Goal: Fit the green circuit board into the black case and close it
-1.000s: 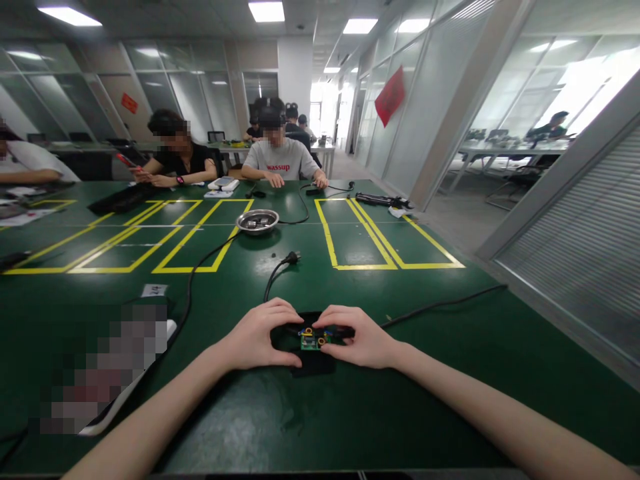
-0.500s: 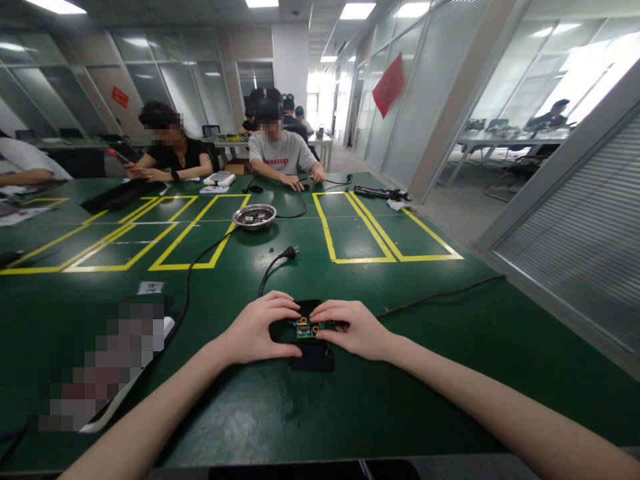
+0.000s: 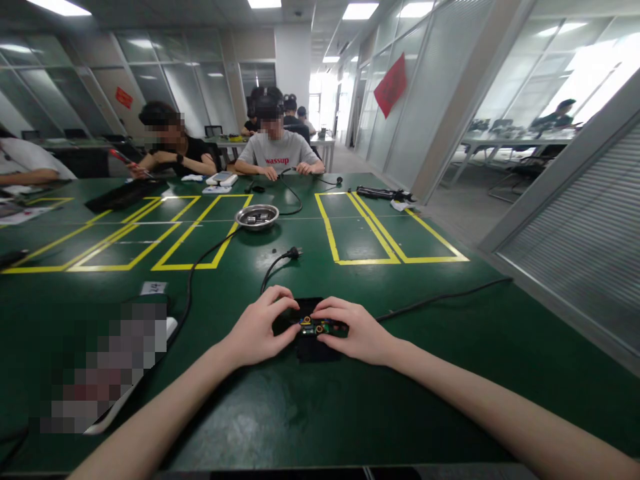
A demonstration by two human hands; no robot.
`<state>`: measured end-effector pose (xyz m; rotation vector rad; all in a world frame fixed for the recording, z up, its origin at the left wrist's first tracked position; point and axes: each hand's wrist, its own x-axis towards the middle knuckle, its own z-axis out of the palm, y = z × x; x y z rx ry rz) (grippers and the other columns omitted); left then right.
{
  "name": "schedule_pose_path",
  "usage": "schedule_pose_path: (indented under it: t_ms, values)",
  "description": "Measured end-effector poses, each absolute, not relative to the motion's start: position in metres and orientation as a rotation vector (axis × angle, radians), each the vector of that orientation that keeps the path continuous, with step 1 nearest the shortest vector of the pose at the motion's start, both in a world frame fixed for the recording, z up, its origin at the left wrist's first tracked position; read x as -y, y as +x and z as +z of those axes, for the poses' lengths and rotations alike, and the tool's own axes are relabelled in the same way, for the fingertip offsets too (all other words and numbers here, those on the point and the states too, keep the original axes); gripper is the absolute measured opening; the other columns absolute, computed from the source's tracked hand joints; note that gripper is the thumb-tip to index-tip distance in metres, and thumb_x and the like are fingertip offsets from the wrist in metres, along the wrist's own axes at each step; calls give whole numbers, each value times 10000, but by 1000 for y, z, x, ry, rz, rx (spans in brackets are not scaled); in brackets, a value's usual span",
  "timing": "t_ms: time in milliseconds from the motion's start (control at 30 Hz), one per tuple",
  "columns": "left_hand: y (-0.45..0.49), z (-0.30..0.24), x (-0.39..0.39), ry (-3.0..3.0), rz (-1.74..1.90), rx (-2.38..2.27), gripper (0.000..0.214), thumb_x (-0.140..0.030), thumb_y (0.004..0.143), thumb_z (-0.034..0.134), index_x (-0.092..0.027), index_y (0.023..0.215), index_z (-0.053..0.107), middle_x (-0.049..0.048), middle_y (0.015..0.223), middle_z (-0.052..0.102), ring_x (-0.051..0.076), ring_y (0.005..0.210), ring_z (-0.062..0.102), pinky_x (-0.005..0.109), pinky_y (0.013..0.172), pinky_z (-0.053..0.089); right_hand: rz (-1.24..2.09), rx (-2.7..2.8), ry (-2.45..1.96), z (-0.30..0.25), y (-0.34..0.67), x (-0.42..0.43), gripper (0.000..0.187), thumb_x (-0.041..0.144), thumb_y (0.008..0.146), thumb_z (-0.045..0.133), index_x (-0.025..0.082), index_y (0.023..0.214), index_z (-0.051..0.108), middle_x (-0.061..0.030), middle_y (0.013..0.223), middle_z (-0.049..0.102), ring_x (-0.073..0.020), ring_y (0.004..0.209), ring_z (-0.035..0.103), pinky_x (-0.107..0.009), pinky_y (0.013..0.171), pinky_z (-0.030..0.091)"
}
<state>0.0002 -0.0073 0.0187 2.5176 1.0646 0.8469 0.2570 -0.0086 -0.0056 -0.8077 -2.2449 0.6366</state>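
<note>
Hands [image 3: 263, 327] hold circuit board [image 3: 311, 329]; bowl [image 3: 257, 227] contains metal parts [image 3: 259, 218].

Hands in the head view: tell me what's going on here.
The person's right hand holds a small circuit board over the green table; the left hand is at its left end, its grip unclear. Flat black pieces show on its near and far sides. A black plug lies beyond, then a metal bowl.

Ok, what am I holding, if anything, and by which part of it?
A small circuit board: the right hand seems to hold it by the right end. The left hand is at the left end; whether it grips cannot be told.
</note>
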Motion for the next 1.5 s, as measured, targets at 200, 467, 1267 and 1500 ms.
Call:
schedule_pose_path:
  t_ms: [200,467,1267,1500]
  values:
    - [-8,18,0,2601,686,-1014,59,-177,949,615,-208,959,664,49,973,688,206,928,663,304,799,545,478,2299,-856,-5,262,7,489,186,821,781,211,1302,697,-123,1241,722,-276,1108,686,-453,991,570]
    - [-12,15,-7,2586,634,-1107,144,-289,1007,605,-199,960,706,28,895,700,177,802,663,266,701,502,481,2280,-898,-3,262,5,603,358,819,836,231,1373,634,-155,1379,640,-326,1226,639,-519,1056,530]
    - [-14,19,-5,2538,645,-1053,211,-319,1039,550,-198,969,708,11,841,684,141,685,627,239,629,464,455,2301,-1001,4,275,-1,145,236,905,686,223,961,553,-27,901,631,-187,799,596,-305,711,481]
    - [-12,28,1,2445,763,-1005,207,-304,1008,565,-183,922,710,18,808,676,136,677,609,226,605,453,394,2313,-835,9,288,-4,133,264,1014,561,209,914,628,-33,810,667,-171,702,612,-287,647,463]
